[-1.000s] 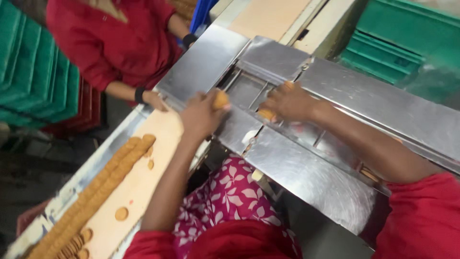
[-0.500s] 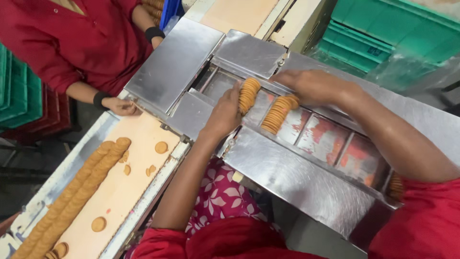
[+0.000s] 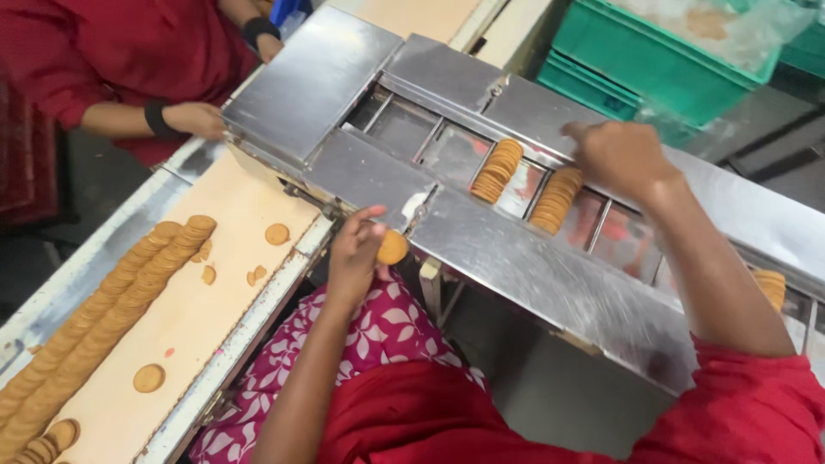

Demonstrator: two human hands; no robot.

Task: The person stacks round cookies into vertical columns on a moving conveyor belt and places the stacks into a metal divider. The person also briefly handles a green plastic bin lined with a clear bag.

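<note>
- Single round biscuit (image 3: pixel 393 247) pinched in the left hand (image 3: pixel 357 253), fingers clenched on it, held just off the near edge of the steel machine (image 3: pixel 550 275), above the floral-print lap.
- Right hand (image 3: pixel 620 159) over the far side of the machine's slotted channel, fingers curled down at the top end of a biscuit stack (image 3: pixel 556 199); cannot tell if it grips any or just touches them.
- Second biscuit stack (image 3: pixel 498 170) lies on edge in the next slot left, just beside the first, apart from both hands.
- A few more biscuits (image 3: pixel 772 286) on edge at the right end of the channel, partly hidden by the right arm.
- Left of the machine: tan conveyor belt (image 3: pixel 206 318) carrying a long overlapped row of biscuits (image 3: pixel 103 314), plus loose ones and broken bits lying flat beside it.
- Far left: a co-worker in a red top, hand (image 3: pixel 196 119) resting at the corner of the machine's flat steel cover, black wristband on.
- Far right: green plastic crates (image 3: pixel 653 60), clear plastic sheet over the top one.
</note>
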